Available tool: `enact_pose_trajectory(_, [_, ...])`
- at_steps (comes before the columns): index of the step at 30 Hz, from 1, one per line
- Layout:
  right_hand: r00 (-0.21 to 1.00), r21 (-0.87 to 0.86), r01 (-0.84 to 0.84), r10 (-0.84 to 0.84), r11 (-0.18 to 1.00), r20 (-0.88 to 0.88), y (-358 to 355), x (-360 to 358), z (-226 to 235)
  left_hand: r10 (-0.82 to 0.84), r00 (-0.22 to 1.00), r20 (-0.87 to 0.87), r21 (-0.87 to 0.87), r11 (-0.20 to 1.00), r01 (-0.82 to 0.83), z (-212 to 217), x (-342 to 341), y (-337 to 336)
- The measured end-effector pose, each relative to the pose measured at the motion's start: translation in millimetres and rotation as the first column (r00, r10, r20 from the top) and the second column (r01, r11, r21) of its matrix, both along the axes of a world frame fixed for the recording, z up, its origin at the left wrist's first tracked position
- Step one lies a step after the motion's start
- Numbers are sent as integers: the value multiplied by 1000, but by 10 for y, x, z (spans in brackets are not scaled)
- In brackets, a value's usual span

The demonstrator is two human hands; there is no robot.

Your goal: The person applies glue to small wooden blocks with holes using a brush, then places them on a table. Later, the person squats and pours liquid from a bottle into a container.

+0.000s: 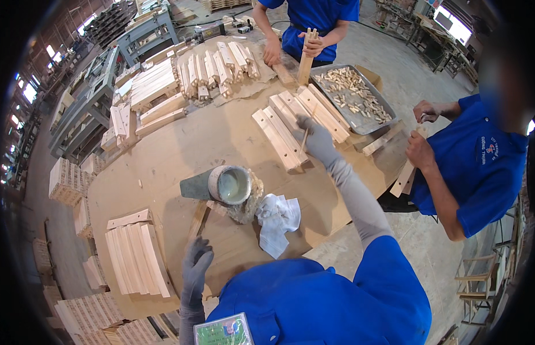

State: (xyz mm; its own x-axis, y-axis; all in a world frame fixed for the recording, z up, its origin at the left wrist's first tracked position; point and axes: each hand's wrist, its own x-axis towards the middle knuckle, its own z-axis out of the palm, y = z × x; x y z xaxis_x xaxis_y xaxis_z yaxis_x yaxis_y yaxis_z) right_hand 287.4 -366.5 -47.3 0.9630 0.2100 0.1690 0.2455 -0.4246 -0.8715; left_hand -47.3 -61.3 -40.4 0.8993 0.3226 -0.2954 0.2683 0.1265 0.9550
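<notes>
My right hand (317, 140), in a grey glove, is stretched out to the far side of the table. It is closed round a thin wooden stick (305, 140), over a group of drilled wooden slats (277, 138). My left hand (197, 265), also gloved, hovers by the near table edge with loosely bent fingers and nothing visible in it. Between my hands stands a round pot (233, 185) with pale liquid inside and a crusted rim. A crumpled white cloth (277, 221) lies beside it. A narrow wooden strip (198, 219) lies between the pot and my left hand.
Slats (136, 259) lie in a row at the near left; several bundles (213, 69) fill the far left. A metal tray (368, 127) of dowels sits far right. One co-worker (313, 43) stands across holding wooden pieces; another (468, 161) at the right handles a slat.
</notes>
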Motion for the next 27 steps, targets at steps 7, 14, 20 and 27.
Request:
enact_pose_trajectory(7, [999, 51, -24, 22, 998, 41, 93, -1366, -126, -30, 1000, -11, 996, 90, 13, -1032, 277, 703])
enact_pose_trajectory(14, [993, 66, -15, 22, 998, -113, -35, -2041, -63, 26, 918, -396, 889, 263, 375, -943, 499, 767])
enact_pose_trajectory(20, [998, 105, 2, -8, 994, 65, -110, -2384, 20, -16, 983, -183, 379, 922, 85, -558, 267, 583])
enact_pose_trajectory(27, [926, 41, -137, 113, 990, 360, 115, -2492, 182, -36, 999, 16, 206, 978, 32, 177, -96, 75])
